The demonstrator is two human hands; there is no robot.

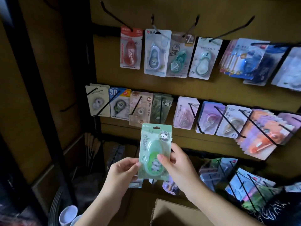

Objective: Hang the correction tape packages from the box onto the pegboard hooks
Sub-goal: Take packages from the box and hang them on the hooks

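A green correction tape package (152, 144) with a panda picture is held upright in front of the pegboard (211, 17), below the middle row of hooks. My left hand (123, 170) pinches its lower left edge. My right hand (174, 162) grips its right side, thumb across the front. Its hang hole at the top sits just under a dark green package (160, 108) with a matching panda, hung on a hook (161, 110). The cardboard box (172, 212) lies below my forearms at the bottom edge.
Black hooks with many other tape packages fill three rows, dense on the right (260, 128). A bare hook (68, 107) juts out at the far left. White cups (68, 214) stand at the lower left beside a dark shelf post (32, 79).
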